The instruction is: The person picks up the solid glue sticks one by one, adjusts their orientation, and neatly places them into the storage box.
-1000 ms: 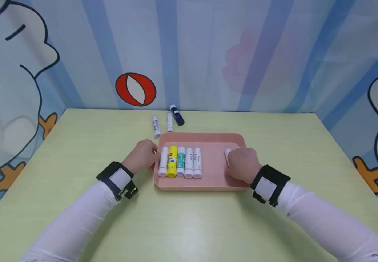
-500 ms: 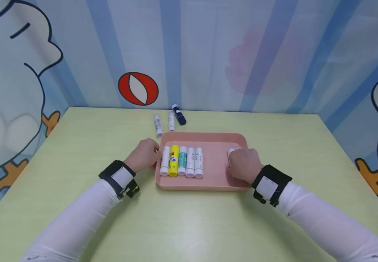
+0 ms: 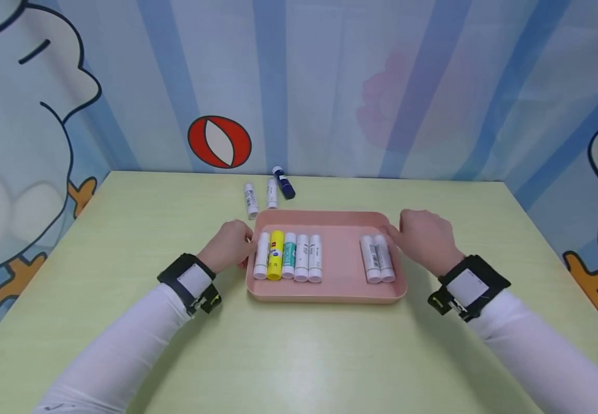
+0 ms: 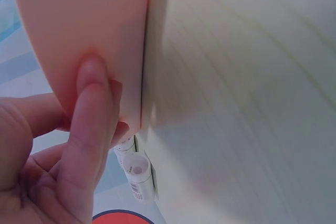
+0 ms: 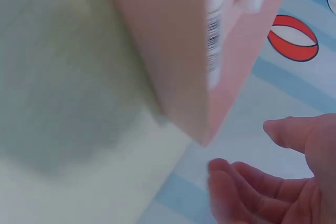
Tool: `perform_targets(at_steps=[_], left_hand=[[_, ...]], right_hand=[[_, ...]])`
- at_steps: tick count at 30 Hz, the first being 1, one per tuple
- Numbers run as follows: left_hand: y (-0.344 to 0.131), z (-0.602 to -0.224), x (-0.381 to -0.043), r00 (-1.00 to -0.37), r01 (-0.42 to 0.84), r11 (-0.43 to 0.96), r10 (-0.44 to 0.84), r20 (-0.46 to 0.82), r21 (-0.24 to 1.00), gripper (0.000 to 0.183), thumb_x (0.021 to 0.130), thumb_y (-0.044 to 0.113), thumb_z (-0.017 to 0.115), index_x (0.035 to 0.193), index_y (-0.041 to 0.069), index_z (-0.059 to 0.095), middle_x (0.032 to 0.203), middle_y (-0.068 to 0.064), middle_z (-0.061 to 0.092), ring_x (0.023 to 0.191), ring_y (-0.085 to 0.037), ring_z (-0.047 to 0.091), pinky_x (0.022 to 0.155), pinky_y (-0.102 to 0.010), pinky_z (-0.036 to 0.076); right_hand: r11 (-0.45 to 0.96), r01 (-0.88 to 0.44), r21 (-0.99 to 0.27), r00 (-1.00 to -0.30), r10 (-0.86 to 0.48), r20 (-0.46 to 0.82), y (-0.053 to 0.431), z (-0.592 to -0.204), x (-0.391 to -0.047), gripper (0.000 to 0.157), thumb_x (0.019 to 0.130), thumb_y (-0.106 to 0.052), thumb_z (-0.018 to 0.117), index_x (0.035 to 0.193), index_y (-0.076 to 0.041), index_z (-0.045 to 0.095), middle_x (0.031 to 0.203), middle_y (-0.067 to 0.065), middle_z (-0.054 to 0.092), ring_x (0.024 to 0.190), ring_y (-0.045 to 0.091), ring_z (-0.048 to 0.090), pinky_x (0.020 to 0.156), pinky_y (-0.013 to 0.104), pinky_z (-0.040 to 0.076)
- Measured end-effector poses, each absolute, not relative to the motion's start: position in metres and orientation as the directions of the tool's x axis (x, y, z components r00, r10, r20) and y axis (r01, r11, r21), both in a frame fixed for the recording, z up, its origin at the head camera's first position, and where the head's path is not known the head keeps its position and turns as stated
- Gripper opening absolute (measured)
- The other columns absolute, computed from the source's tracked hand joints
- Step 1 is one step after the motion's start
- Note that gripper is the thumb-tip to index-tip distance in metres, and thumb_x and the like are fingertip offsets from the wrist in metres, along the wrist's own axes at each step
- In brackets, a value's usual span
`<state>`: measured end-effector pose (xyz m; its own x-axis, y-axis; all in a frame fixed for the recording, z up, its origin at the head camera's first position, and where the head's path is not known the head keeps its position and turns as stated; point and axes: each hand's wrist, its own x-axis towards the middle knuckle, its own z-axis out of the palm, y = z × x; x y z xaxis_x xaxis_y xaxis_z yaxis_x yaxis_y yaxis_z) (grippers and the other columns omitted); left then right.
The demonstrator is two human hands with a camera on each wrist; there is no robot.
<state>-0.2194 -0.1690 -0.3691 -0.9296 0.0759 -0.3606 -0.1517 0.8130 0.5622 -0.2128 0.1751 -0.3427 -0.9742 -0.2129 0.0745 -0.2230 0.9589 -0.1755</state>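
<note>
A pink tray [image 3: 340,292] lies on the table. At its left side stand in a row several glue sticks, among them a yellow glue stick [image 3: 275,256] and a green-labelled glue stick [image 3: 288,257]. Two white glue sticks lie side by side at the right end, the inner glue stick [image 3: 370,259] touching the outer glue stick [image 3: 384,258]. My left hand [image 3: 229,246] grips the tray's left rim; in the left wrist view its fingers [image 4: 86,124] press the outer wall. My right hand [image 3: 428,238] is beside the right rim, thumb and fingers spread, holding nothing.
Behind the tray's far left corner lie two white glue sticks, one nearer [image 3: 250,200] and one farther [image 3: 272,193], plus a dark blue glue stick [image 3: 284,183]. A printed backdrop [image 3: 319,86] rises along the table's [image 3: 299,356] back edge.
My right hand has let go of a white glue stick in the tray and moved out right past the rim, uncovering the two sticks there. The left hand keeps its place.
</note>
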Motion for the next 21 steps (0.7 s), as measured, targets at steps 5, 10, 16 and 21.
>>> perform_targets(at_steps=[5,10,16,21], left_hand=[[-0.169,-0.368,-0.218,-0.93,-0.142,0.817,0.082,-0.357,0.559,0.018,0.096,0.012,0.059,0.104,-0.002,0.068,0.074,-0.01,0.063,0.06,-0.019,0.06,0.052,-0.023,0.043],[-0.168,-0.367,-0.218,-0.931,-0.14,0.818,0.084,-0.357,0.558,0.018,0.096,0.012,0.06,0.105,-0.002,0.068,0.074,-0.01,0.063,0.061,-0.019,0.06,0.053,-0.023,0.044],[-0.172,-0.367,-0.22,-0.924,-0.108,0.827,0.122,-0.362,0.552,0.02,0.096,0.013,0.06,0.107,-0.002,0.069,0.076,-0.009,0.064,0.063,-0.019,0.061,0.055,-0.024,0.047],[-0.178,-0.363,-0.222,-0.912,-0.02,0.849,0.201,-0.357,0.528,0.024,0.095,0.017,0.063,0.109,-0.001,0.069,0.076,-0.008,0.065,0.062,-0.018,0.062,0.057,-0.023,0.048]], right_hand=[[0.935,-0.143,-0.325,-0.973,-0.193,-0.127,0.188,-0.354,-0.211,0.044,0.098,-0.031,0.054,0.107,0.012,0.057,0.066,0.008,0.059,0.056,0.019,0.056,0.049,0.031,0.042],[0.87,-0.082,-0.487,-0.94,-0.23,-0.253,0.189,-0.365,-0.211,0.04,0.101,-0.021,0.049,0.12,0.014,0.051,0.067,0.007,0.063,0.054,0.017,0.06,0.05,0.03,0.047],[0.836,-0.082,-0.542,-0.92,-0.273,-0.282,0.187,-0.369,-0.213,0.032,0.102,-0.015,0.048,0.118,0.012,0.05,0.079,0.012,0.063,0.056,0.017,0.059,0.053,0.031,0.05],[0.834,-0.083,-0.546,-0.913,-0.284,-0.294,0.187,-0.368,-0.215,0.026,0.101,-0.011,0.048,0.115,0.012,0.049,0.083,0.014,0.062,0.057,0.017,0.06,0.053,0.032,0.051]])
